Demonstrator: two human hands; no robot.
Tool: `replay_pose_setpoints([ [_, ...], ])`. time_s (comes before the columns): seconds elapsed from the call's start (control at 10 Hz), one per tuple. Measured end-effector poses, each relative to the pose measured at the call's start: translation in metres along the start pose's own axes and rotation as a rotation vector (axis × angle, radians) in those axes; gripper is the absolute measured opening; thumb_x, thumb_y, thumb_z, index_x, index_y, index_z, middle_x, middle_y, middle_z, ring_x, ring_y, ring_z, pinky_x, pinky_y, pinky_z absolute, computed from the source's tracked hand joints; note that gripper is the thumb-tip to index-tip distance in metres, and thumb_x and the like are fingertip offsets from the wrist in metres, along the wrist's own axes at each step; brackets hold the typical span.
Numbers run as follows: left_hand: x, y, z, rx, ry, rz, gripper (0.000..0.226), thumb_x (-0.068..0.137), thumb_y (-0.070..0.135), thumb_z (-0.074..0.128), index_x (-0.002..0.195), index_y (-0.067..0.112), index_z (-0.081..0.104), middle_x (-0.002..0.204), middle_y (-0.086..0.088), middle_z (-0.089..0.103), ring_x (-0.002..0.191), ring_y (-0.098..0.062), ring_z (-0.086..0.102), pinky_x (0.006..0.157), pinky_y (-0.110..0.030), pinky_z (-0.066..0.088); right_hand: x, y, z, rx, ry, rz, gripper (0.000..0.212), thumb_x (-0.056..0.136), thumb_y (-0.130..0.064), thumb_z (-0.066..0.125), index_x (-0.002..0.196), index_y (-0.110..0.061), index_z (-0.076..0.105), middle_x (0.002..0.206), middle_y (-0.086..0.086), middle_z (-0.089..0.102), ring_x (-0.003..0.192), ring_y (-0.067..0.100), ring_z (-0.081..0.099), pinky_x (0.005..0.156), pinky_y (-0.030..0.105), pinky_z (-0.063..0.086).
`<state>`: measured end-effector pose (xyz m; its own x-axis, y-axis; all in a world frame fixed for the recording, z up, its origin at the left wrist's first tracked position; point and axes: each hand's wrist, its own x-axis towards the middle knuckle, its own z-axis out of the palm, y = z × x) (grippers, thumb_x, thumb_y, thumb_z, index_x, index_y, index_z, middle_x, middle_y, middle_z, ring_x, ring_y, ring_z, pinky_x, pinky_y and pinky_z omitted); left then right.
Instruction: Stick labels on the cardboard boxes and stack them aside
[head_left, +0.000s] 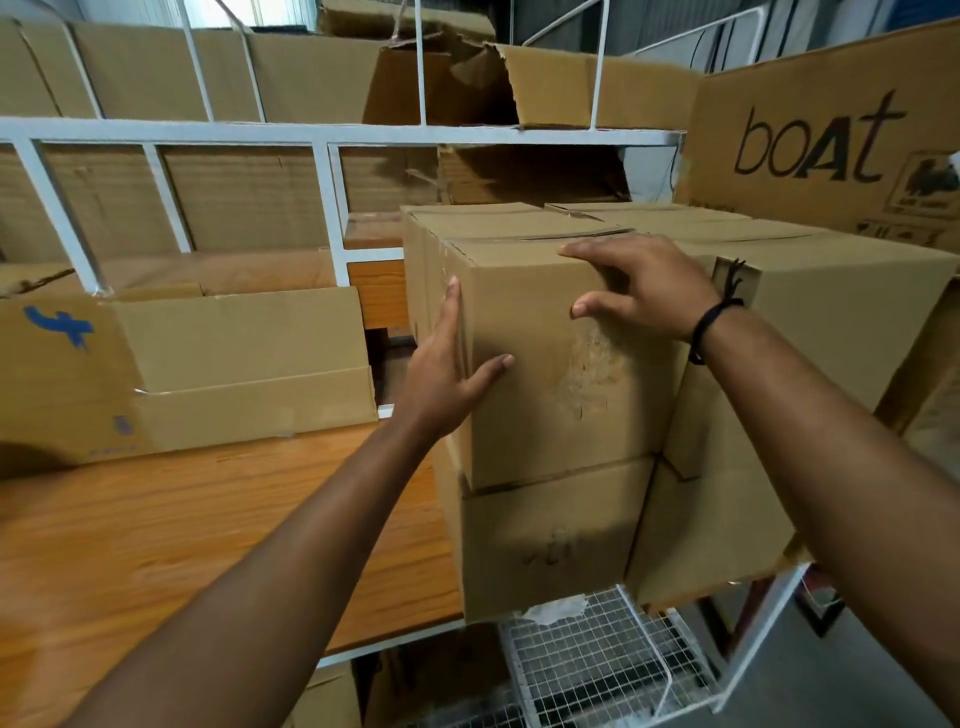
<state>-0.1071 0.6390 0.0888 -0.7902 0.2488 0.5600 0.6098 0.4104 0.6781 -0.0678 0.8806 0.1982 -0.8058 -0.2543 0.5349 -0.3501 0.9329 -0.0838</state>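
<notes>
A plain brown cardboard box (550, 374) sits on top of a second box (545, 545) at the right end of the wooden table. My left hand (447, 374) lies flat against the top box's left front corner, fingers straight up the edge and thumb on the front face. My right hand (644, 291) rests on its upper right corner, fingers spread over the top edge and thumb on the front. More boxes (810, 312) stand stacked right beside it. No label shows on the faces I can see.
A wooden table (182, 530) stretches to the left. Flattened cartons (218, 364) lean against a white metal rack (332, 208) behind it. A large "boAt" carton (821, 140) stands at the back right. A white wire basket (597, 660) hangs below the stack.
</notes>
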Motion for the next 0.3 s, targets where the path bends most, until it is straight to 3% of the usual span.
replay_pose_setpoints([
  [0.2, -0.002, 0.0, -0.011, 0.03, -0.042, 0.011, 0.108, 0.073, 0.079, 0.055, 0.153, 0.044, -0.009, 0.161, -0.001, 0.025, 0.143, -0.026, 0.034, 0.103, -0.058, 0.046, -0.003, -0.008, -0.003, -0.028, -0.001, 0.0, 0.069, 0.079, -0.064, 0.06, 0.14, -0.032, 0.046, 0.142, -0.002, 0.05, 0.132, 0.023, 0.041, 0.109, 0.051, 0.031],
  [0.3, -0.008, -0.009, -0.023, 0.039, -0.047, 0.0, 0.099, 0.074, 0.085, 0.048, 0.149, 0.053, -0.008, 0.157, -0.003, 0.035, 0.138, -0.024, 0.042, 0.101, -0.057, 0.048, -0.006, -0.029, 0.005, -0.069, 0.122, -0.026, 0.072, 0.083, -0.07, 0.044, 0.142, -0.028, 0.044, 0.148, 0.002, 0.043, 0.139, 0.024, 0.032, 0.113, 0.048, 0.018],
])
